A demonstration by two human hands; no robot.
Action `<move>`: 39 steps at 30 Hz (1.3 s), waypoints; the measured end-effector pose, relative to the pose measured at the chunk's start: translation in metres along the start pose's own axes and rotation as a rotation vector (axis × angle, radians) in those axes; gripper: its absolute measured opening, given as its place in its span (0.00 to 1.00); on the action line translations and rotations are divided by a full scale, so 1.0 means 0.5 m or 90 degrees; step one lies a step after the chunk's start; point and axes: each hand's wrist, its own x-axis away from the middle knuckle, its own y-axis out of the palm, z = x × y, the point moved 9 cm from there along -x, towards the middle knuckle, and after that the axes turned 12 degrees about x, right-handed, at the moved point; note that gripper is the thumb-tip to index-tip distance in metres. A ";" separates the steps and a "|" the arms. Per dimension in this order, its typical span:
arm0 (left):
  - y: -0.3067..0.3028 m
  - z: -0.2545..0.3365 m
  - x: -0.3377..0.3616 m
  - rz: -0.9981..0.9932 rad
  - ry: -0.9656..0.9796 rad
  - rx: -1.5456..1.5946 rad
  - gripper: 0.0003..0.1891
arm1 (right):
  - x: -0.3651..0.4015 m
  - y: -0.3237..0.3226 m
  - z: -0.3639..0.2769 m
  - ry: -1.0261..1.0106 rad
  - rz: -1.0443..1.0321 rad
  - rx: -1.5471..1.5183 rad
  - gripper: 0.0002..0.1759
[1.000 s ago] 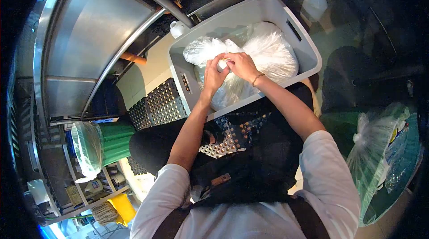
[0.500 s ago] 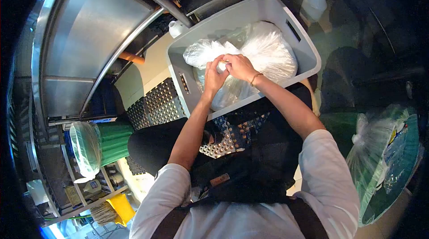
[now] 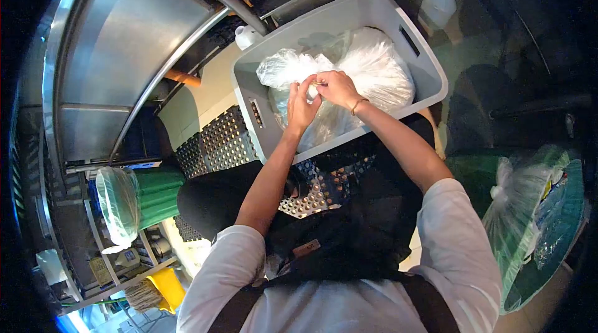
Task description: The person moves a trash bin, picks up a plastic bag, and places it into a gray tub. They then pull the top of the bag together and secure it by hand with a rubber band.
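Note:
A large clear plastic bag (image 3: 377, 68) lies in a grey tub (image 3: 430, 62), its gathered neck bunched between my hands and its loose top (image 3: 283, 70) spread to the left. My left hand (image 3: 303, 106) is at the neck, thumb and fingers curved round the gathered plastic. Beside it, my right hand (image 3: 338, 89) pinches something small and thin at the neck, too small to name. The fingertips of both hands nearly meet there.
Green bins with clear liners stand at left (image 3: 159, 195) and right (image 3: 560, 233). A metal frame with a panel (image 3: 134, 53) rises at upper left. White jugs (image 3: 248, 37) (image 3: 440, 4) sit behind the tub. Perforated black mat (image 3: 224, 140) covers the floor.
My right hand has shifted slightly right and down, with its fingers more closed at the neck. The loose plastic top has moved a little. The tub has hardly moved.

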 end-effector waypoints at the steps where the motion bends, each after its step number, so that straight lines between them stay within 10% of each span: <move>1: -0.001 -0.005 0.001 0.002 -0.001 0.001 0.27 | -0.005 0.009 0.011 -0.005 -0.025 -0.088 0.08; 9: 0.000 0.025 0.012 -0.035 0.059 -0.046 0.27 | -0.023 0.088 0.064 0.106 -0.249 -0.282 0.11; 17: 0.002 0.027 0.004 -0.025 0.040 -0.018 0.27 | -0.002 0.000 0.027 0.067 0.020 -0.104 0.06; 27: -0.001 0.021 0.000 -0.010 0.059 -0.047 0.28 | -0.015 0.012 0.039 0.025 0.017 -0.059 0.08; 29: 0.001 0.016 -0.002 -0.006 0.073 -0.059 0.28 | -0.029 0.065 0.056 0.010 -0.152 -0.379 0.07; 39: 0.008 0.017 -0.004 -0.042 0.044 -0.067 0.28 | -0.006 0.074 0.060 0.214 -0.307 -0.405 0.10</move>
